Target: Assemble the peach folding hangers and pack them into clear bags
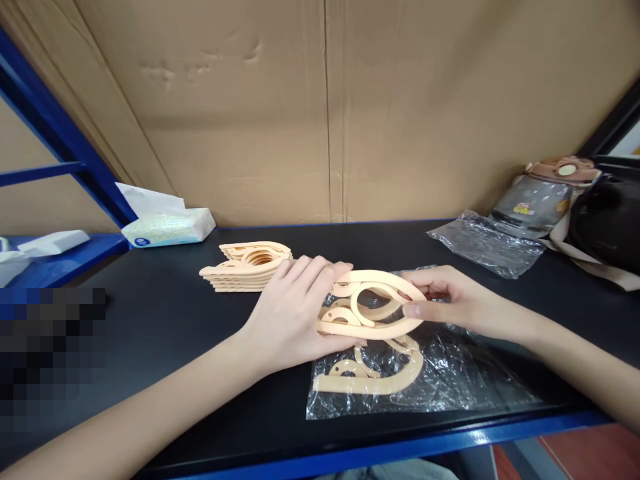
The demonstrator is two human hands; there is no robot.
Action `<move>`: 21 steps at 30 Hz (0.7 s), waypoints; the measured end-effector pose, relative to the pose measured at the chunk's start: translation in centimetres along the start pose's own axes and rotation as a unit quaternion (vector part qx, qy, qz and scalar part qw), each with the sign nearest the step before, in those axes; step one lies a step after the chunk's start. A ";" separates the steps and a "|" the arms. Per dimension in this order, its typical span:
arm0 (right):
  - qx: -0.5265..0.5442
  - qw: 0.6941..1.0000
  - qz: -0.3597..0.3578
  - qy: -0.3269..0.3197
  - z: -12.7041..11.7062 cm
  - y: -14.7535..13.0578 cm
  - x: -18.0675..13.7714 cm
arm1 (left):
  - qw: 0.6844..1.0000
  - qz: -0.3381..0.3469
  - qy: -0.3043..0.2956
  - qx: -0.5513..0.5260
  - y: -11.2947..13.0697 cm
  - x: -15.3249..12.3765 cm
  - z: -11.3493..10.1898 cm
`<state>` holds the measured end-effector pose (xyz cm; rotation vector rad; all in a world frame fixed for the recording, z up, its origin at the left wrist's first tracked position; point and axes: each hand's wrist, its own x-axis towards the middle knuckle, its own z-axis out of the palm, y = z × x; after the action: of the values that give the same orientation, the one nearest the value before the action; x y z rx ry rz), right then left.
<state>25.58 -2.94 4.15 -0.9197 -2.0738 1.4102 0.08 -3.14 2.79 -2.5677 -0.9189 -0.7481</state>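
Between my hands is a beige plastic folding clothes hanger [373, 277], folded flat into a loop, possibly with another beneath it. My left hand [297, 310] grips its left end, fingers over the top edge and thumb along the lower edge. At the right end, my right hand [450, 300] pinches the curve between thumb and fingers. Just below lies a clear plastic bag [465, 373] with a folded hanger [370, 385] in or under its film; I cannot tell which. Left of my left hand, several matching hangers form a stack [245, 270], partly hidden by that hand.
A tissue pack [173, 227] stands at the back left of the black table [155, 333]. At the back right are another clear bag [493, 243], a transparent bottle [537, 200] with a brown lid, and a black bag [610, 220] with a strap. Cardboard [250, 133] walls the back.
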 end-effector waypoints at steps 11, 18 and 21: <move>0.006 0.998 -0.002 0.058 0.0 0.9 0.6 | 0.999 0.016 -0.008 0.040 -0.9 -0.4 0.4; 0.013 0.998 0.010 0.053 -0.3 1.2 0.5 | 0.998 0.010 -0.050 -0.023 -1.3 -0.3 0.4; 0.015 0.999 0.006 0.051 -0.4 1.3 0.5 | 0.997 0.022 -0.060 -0.044 -1.5 -0.3 0.4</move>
<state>25.87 -2.00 3.11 -0.9723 -1.9702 1.3692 -1.00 -2.00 2.48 -2.7262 -0.8784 -0.6423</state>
